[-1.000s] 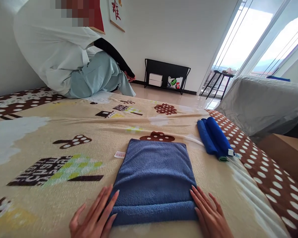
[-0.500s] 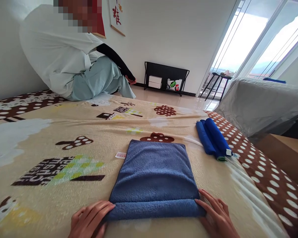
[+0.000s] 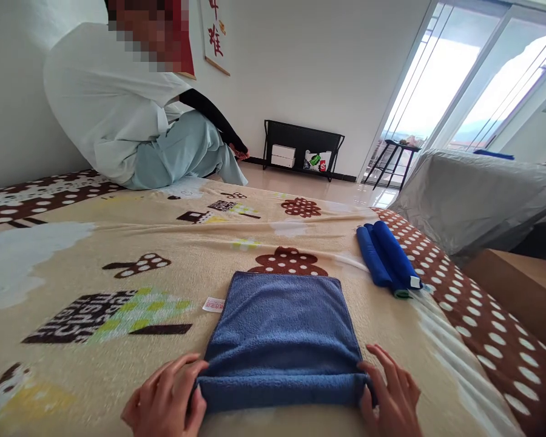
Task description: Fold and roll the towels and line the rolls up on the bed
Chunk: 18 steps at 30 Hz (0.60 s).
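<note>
A blue towel (image 3: 286, 328) lies on the patterned blanket in front of me, its near edge rolled into a thick band and its far part flat. A white label (image 3: 213, 304) sticks out from its left edge. My left hand (image 3: 166, 394) grips the left end of the roll, thumb on the near side and fingers over the top. At the right end, my right hand (image 3: 391, 388) pinches the roll in the same way. Beyond it to the right, several rolled blue towels (image 3: 386, 255) lie side by side.
The beige blanket (image 3: 200, 246) has a brown dotted border. A person (image 3: 113, 115) in a white top sits at the far left. At the back stand a black rack (image 3: 303, 145) and a stool (image 3: 395, 161). Plastic-covered furniture (image 3: 482, 188) and a cardboard box (image 3: 519, 285) are on the right.
The towel's far edge has come nearer to me. My thumbs now show on the near side of the roll, with fingers curled over it. The view has tilted slightly.
</note>
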Available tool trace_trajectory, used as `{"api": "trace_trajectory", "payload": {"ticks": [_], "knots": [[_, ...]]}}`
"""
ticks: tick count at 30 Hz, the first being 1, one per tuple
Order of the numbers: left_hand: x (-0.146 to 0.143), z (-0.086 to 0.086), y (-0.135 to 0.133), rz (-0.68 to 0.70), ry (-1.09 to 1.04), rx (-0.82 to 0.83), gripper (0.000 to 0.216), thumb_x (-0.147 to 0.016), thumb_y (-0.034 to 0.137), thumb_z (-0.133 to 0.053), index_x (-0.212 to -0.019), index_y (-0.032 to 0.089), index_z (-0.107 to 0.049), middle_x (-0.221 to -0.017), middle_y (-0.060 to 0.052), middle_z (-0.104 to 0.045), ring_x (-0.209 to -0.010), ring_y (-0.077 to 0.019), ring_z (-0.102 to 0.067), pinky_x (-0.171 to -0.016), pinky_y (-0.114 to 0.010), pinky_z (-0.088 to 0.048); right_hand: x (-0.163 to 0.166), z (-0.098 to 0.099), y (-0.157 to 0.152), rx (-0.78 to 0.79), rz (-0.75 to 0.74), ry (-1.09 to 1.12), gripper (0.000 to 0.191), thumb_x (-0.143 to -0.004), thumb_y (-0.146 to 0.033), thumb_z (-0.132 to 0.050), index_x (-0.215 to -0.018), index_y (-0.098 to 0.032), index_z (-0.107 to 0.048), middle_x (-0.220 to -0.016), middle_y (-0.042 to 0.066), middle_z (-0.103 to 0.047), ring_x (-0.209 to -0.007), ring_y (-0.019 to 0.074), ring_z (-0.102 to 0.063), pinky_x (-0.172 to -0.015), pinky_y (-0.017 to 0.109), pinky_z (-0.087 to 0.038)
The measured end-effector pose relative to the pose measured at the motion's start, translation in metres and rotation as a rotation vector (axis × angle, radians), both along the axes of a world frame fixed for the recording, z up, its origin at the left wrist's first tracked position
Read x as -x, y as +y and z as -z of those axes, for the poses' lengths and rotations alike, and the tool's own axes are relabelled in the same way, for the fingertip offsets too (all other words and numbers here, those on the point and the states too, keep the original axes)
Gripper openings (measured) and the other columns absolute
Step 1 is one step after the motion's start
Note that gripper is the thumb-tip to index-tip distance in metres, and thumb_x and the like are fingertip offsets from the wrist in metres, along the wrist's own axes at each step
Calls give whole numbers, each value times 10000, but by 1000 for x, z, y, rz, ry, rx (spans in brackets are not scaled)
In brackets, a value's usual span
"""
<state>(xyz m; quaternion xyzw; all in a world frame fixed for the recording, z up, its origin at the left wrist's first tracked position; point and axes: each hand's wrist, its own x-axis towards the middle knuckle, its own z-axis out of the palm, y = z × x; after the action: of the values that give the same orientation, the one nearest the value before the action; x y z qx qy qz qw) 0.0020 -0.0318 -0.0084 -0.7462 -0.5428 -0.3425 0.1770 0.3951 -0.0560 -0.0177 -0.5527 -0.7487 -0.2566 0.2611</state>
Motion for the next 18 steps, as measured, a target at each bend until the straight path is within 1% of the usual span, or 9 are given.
{"api": "trace_trajectory", "payload": {"ticks": [1, 3, 5, 6, 8, 10, 13, 16, 18], "knots": [[-19, -4, 1, 6, 34, -51, 243, -868, 181, -521, -1054, 258, -657, -1084, -51, -703, -998, -217, -621, -882, -371, -402, 19, 2, 3, -35, -10, 15, 303, -858, -146, -460, -1027, -252, -688, -1243, 78, -672, -1136, 259, -644, -913, 402, -419], [-57, -9, 3, 162, 117, -87, 307, -884, 129, -485, -1101, 241, -672, -1133, -36, -714, -1079, -189, -619, -946, -344, -395, 58, 4, 10, -71, -164, 14, 389, -866, -80, -437, -1099, -270, -684, -1187, 31, -708, -1117, 200, -663, -926, 350, -423], [-85, -9, 7, 351, 214, -98, 354, -924, 116, -412, -1145, 202, -674, -1136, -14, -732, -1104, -140, -623, -997, -292, -387, 86, 1, 17, -77, -342, -16, 397, -910, -91, -439, -1184, -271, -662, -1155, -13, -729, -1080, 144, -681, -924, 292, -442], [-91, -7, 9, 387, 252, -106, 352, -948, 143, -393, -1158, 181, -674, -1134, -11, -739, -1100, -125, -628, -1010, -271, -384, 92, -1, 20, -66, -380, -34, 363, -942, -136, -446, -1223, -248, -648, -1160, -18, -730, -1067, 134, -686, -925, 278, -452], [-82, -2, 13, 342, 304, -111, 341, -980, 257, -416, -1190, 164, -668, -1171, -16, -735, -1101, -125, -634, -1049, -259, -360, 85, -4, 24, -20, -337, -69, 344, -991, -266, -447, -1274, -175, -619, -1207, 7, -714, -1070, 145, -688, -931, 285, -466], [-55, 3, 15, 258, 353, -72, 385, -963, 380, -479, -1251, 183, -642, -1251, -18, -704, -1140, -146, -625, -1124, -277, -287, 60, -6, 23, 22, -228, -105, 407, -1004, -352, -433, -1300, -126, -597, -1255, 39, -690, -1090, 168, -684, -922, 304, -480], [-19, 4, 12, 120, 333, -18, 416, -931, 373, -503, -1291, 199, -619, -1296, -51, -679, -1154, -193, -627, -1223, -392, -100, 26, -2, 16, 12, -90, -119, 430, -994, -361, -426, -1317, -127, -587, -1262, 63, -684, -1095, 201, -684, -929, 342, -487], [-30, -2, 7, 60, 255, -47, 395, -889, 234, -498, -1254, 190, -643, -1280, -84, -685, -1139, -204, -636, -1229, -471, -21, 37, 2, 14, -26, -61, -104, 401, -935, -267, -460, -1278, -133, -618, -1256, 77, -686, -1124, 238, -672, -982, 388, -472], [-59, -6, 8, 188, 279, -65, 424, -857, 167, -480, -1244, 167, -651, -1292, -76, -680, -1190, -182, -608, -1230, -412, -86, 66, 3, 18, -32, -158, -98, 407, -891, -195, -460, -1254, -142, -637, -1280, 56, -673, -1165, 223, -651, -997, 362, -476]]}}
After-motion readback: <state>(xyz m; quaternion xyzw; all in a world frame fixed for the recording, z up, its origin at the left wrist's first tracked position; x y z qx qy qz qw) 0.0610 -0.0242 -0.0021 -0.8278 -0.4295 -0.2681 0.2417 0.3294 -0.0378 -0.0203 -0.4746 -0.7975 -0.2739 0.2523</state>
